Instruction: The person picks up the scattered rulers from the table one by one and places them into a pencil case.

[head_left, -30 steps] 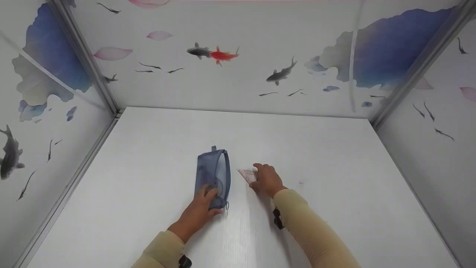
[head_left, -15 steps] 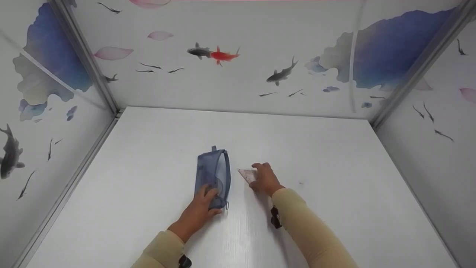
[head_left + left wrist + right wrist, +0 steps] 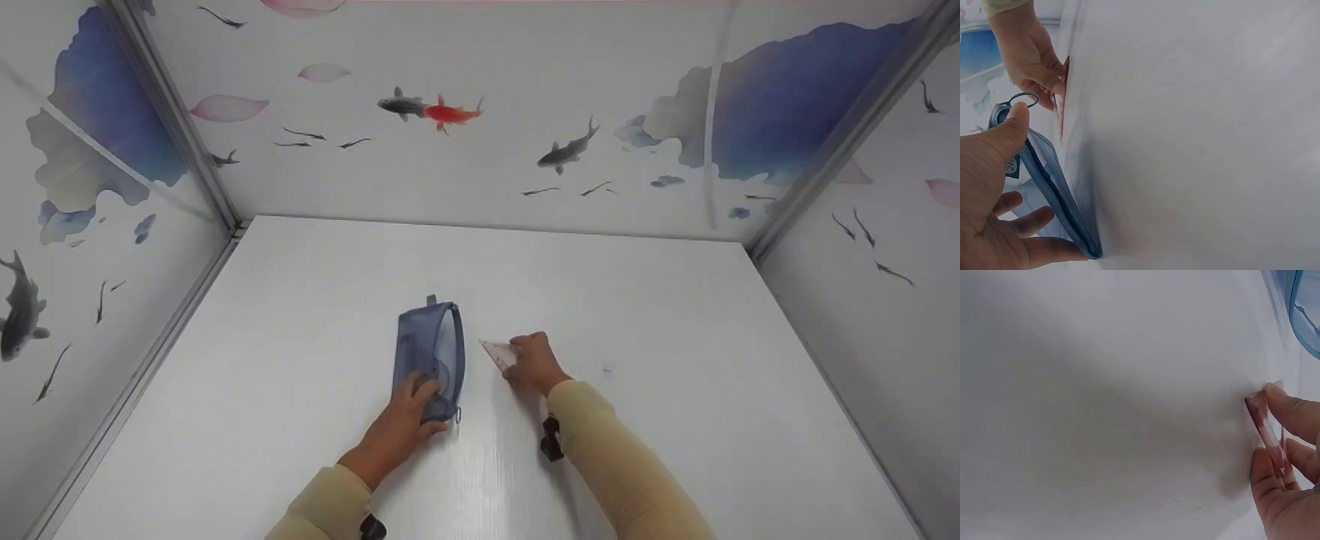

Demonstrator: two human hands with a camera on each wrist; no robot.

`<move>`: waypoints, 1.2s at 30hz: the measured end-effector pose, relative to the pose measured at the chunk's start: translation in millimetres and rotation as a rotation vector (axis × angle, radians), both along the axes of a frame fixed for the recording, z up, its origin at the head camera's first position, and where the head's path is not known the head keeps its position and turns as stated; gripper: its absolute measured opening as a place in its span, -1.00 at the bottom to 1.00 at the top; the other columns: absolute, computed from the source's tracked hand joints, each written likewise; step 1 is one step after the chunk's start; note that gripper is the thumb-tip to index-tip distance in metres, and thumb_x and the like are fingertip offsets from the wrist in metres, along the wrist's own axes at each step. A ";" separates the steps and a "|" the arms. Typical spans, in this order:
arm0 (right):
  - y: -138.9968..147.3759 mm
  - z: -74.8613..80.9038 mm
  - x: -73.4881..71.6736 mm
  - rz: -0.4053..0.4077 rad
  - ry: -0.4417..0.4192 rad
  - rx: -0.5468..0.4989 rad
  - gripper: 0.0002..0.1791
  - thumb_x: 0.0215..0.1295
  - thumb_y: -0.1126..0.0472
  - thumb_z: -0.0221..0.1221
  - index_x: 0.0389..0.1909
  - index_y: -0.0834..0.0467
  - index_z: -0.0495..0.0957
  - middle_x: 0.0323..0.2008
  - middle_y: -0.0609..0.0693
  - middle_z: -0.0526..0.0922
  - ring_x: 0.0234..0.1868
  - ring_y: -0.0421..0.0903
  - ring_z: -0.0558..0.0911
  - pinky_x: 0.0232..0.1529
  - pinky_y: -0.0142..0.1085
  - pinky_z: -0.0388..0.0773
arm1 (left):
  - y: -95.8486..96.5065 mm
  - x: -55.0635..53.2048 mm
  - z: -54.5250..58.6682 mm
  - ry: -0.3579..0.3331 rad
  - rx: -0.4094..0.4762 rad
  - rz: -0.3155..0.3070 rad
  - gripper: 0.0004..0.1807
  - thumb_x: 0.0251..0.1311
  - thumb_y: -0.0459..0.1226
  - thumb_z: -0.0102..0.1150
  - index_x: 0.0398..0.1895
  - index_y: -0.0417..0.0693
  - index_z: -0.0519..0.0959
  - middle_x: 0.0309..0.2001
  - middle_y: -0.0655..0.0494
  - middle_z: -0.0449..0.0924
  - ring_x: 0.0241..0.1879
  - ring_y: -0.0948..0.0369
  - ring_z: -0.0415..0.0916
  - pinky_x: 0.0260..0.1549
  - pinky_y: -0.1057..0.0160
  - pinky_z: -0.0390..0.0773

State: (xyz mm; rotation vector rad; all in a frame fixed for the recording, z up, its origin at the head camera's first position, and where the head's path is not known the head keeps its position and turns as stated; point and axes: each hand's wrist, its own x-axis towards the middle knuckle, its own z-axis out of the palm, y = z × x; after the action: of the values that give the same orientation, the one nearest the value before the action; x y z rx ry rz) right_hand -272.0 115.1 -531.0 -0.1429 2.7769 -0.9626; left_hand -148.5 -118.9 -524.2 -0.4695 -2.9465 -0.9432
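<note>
A blue see-through zip pouch [image 3: 418, 337] stands on the white table in the middle of the head view, its mouth gaping to the right. My left hand [image 3: 394, 431] grips its near end, thumb by the zip ring [image 3: 1024, 100] and fingers along the other side in the left wrist view. Just right of the pouch, a small clear pinkish set square [image 3: 498, 352] points its tip toward the opening. My right hand [image 3: 538, 365] pinches it between thumb and fingers, which cover its right part. In the right wrist view the set square [image 3: 1266, 430] is tilted on edge.
White panels printed with fish and petals enclose the table [image 3: 300, 285] at the back and both sides. A small faint mark [image 3: 607, 369] lies right of my right hand. Dark wrist devices [image 3: 551, 441] sit under the sleeves.
My right hand's fingers have curled in closer around the set square, and the right forearm has shifted slightly left. The left hand and pouch stay put.
</note>
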 end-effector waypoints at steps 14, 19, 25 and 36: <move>0.0 -0.4 1.5 -0.046 -0.050 -0.090 -0.39 0.03 0.41 0.39 0.16 0.33 0.45 0.16 0.29 0.32 0.13 0.11 0.43 0.22 -0.06 0.39 | 0.2 -2.1 -1.3 -0.026 0.014 0.001 -0.38 0.11 -0.13 0.34 0.20 -0.02 0.31 0.30 -0.30 0.15 0.23 -0.23 0.32 0.08 -0.12 0.47; 0.3 -0.3 1.2 -0.052 -0.058 -0.101 -0.38 0.03 0.45 0.36 0.18 0.28 0.44 0.14 0.25 0.38 0.14 0.10 0.44 0.23 -0.03 0.38 | 0.2 -2.0 -1.5 -0.029 0.021 0.001 -0.38 0.11 -0.14 0.35 0.21 -0.02 0.31 0.30 -0.30 0.15 0.22 -0.22 0.33 0.07 -0.12 0.47; 0.9 1.3 0.8 -0.050 -0.080 -0.121 -0.40 0.06 0.48 0.29 0.19 0.25 0.42 0.11 0.23 0.47 0.18 0.15 0.45 0.20 -0.02 0.40 | 1.0 -1.1 -1.1 -0.006 0.014 0.002 -0.38 0.10 -0.14 0.35 0.20 -0.02 0.32 0.30 -0.30 0.16 0.20 -0.21 0.35 0.07 -0.10 0.48; 5.5 1.7 0.8 -0.080 -0.106 -0.248 -0.35 -0.02 0.54 0.23 0.19 0.25 0.40 0.02 0.19 0.52 0.07 0.12 0.49 0.03 -0.08 0.51 | 2.2 -0.7 -1.2 -0.005 0.006 0.009 -0.38 0.11 -0.15 0.35 0.21 -0.03 0.32 0.31 -0.30 0.16 0.22 -0.22 0.35 0.08 -0.10 0.47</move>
State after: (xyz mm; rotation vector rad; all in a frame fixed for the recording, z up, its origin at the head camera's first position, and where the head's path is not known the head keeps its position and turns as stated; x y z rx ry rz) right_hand -271.2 120.6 -529.4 -0.0161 2.5765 -1.2932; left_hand -149.2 -116.7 -525.3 -0.4542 -2.9469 -0.9533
